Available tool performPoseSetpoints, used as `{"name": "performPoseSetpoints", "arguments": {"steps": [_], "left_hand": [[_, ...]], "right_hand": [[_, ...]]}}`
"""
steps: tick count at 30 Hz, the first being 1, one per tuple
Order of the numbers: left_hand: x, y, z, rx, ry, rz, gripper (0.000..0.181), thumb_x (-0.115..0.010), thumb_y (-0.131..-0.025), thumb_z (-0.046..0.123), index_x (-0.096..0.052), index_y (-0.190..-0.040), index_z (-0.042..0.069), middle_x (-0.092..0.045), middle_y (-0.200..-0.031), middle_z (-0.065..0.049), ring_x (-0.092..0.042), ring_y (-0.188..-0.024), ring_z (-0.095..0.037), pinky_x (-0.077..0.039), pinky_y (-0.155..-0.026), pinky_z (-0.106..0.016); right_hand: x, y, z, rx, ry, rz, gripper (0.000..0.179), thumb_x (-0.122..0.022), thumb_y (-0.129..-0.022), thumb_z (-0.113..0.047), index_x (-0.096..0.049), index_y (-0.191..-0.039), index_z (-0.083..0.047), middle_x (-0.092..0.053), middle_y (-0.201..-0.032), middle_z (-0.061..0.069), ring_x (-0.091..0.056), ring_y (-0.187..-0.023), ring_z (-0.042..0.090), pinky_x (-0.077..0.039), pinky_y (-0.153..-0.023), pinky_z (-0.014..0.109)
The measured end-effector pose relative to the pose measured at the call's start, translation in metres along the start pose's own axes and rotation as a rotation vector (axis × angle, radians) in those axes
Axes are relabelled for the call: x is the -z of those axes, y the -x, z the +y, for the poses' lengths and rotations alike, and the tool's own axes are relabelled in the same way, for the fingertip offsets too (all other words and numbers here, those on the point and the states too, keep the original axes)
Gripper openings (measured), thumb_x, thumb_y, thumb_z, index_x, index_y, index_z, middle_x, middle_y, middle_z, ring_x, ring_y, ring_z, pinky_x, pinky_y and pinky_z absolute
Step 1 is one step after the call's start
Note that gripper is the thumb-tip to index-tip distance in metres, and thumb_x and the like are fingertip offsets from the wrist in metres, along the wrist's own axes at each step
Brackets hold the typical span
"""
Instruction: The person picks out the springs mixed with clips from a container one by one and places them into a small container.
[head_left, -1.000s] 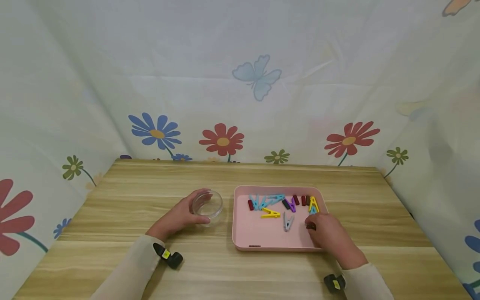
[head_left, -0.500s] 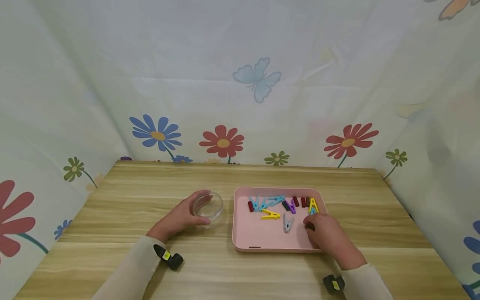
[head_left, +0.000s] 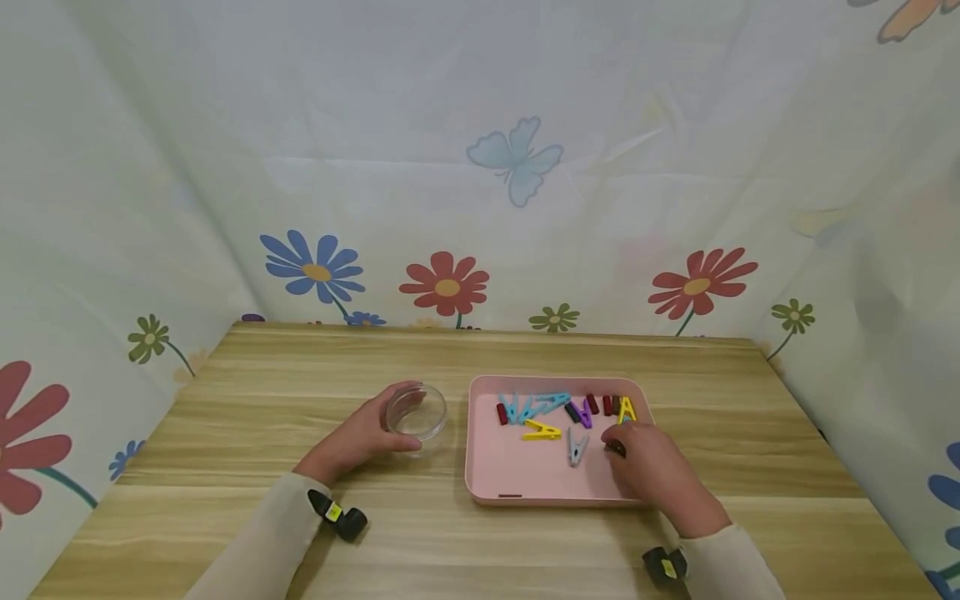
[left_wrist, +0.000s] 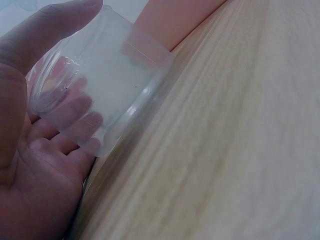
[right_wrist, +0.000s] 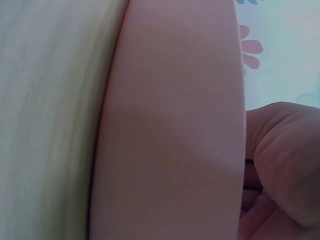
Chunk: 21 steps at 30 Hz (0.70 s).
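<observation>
My left hand [head_left: 367, 435] holds a clear round plastic container [head_left: 429, 411] upright on the table, left of the pink tray [head_left: 525, 492]. In the left wrist view the thumb lies on one side of the container [left_wrist: 117, 85] and the fingers curl round the other. Over the right part of the tray, my right hand [head_left: 654, 467] pinches a small dark piece [head_left: 617, 447], mostly hidden by the fingers. A grey clothespin [head_left: 577, 447] lies just left of that hand. A yellow clothespin [head_left: 627, 408] is just beyond it, with a partly hidden blue one.
Along the tray's far side lie several light blue clothespins [head_left: 512, 408], a purple clothespin [head_left: 582, 414] and several small dark cylinders [head_left: 592, 404]. Another yellow clothespin [head_left: 542, 430] is nearer the middle. The tray wall [right_wrist: 170, 120] blocks most of the right wrist view. A flowered curtain [head_left: 480, 208] stands behind the table.
My right hand has shifted slightly left and away from me over the tray, still pinching the dark piece. The left hand and the container have stayed in place.
</observation>
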<state>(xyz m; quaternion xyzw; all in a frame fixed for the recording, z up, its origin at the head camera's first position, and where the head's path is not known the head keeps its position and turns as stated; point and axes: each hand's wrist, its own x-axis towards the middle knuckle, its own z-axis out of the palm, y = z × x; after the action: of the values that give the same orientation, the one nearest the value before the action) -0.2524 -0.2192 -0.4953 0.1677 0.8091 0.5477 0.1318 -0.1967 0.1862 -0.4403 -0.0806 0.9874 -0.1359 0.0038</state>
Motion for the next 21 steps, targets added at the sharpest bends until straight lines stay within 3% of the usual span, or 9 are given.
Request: {"name": "performPoseSetpoints", "arguments": {"steps": [21], "left_hand": [[0.0003, 0.0004, 0.0001, 0.013, 0.017, 0.005, 0.086, -0.085, -0.073, 0.032, -0.035, -0.144, 0.032, -0.042, -0.151, 0.002, -0.031, -0.146, -0.023, -0.026, -0.117, -0.049]], "right_hand": [[0.0057, 0.0011, -0.0067, 0.047, -0.008, 0.043, 0.018, -0.072, -0.086, -0.011, -0.073, -0.103, -0.008, -0.072, -0.102, 0.006, -0.066, -0.097, 0.022, -0.054, -0.088, 0.045]]}}
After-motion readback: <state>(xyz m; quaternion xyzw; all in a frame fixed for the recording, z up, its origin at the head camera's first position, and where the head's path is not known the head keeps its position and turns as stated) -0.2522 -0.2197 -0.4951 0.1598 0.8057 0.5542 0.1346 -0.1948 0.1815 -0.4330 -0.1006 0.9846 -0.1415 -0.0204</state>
